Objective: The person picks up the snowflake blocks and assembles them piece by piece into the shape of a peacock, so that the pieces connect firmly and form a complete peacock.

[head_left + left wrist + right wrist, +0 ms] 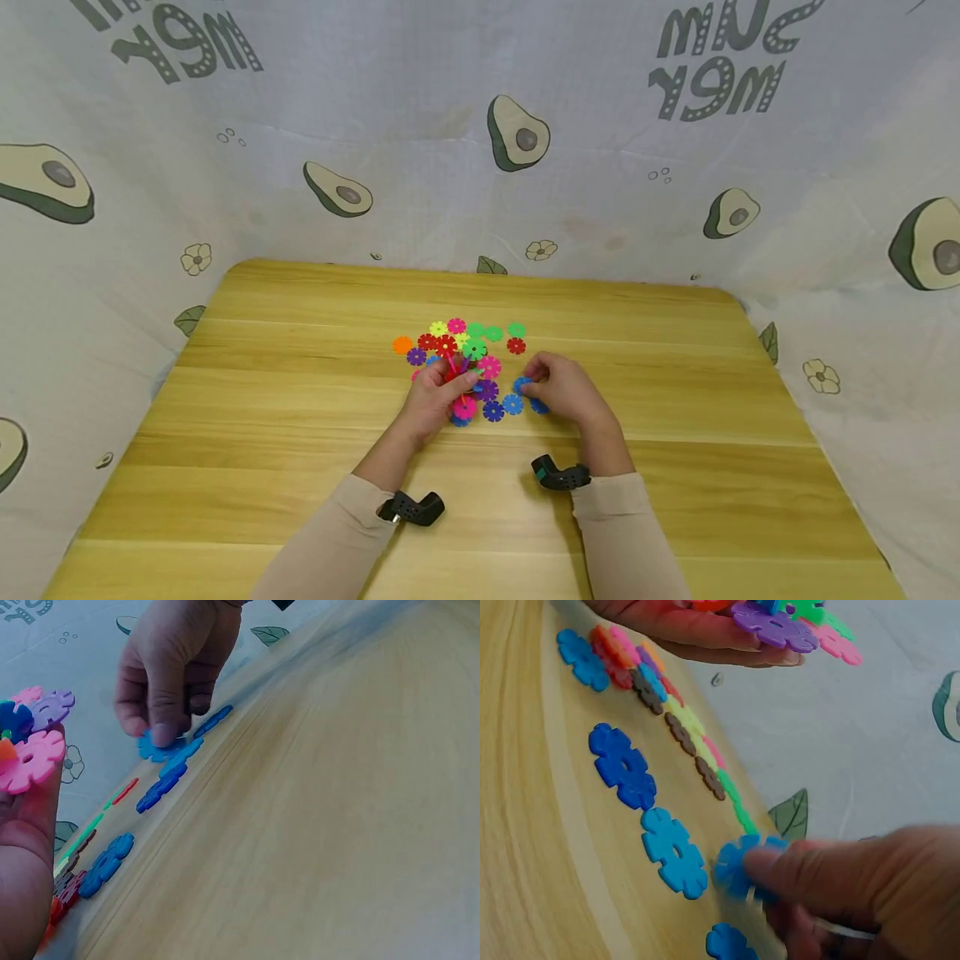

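My left hand [429,403] holds a joined cluster of notched plastic discs over the loose ones, with a pink disc [465,407] facing the head camera. A purple disc [774,627] of that cluster shows in the right wrist view, beside green and pink ones. To the right, my right hand [567,390] pinches a light blue disc [733,864] between thumb and fingers, low above the table. Near it lie another light blue disc [673,853], a dark blue disc [622,766] and a further blue disc [730,943], partly out of frame.
More loose discs are spread behind the hands on the wooden table [300,467], among them an orange disc [402,345], a red disc [516,346] and a green disc [492,333]. A printed cloth [427,183] hangs behind the table's far edge.
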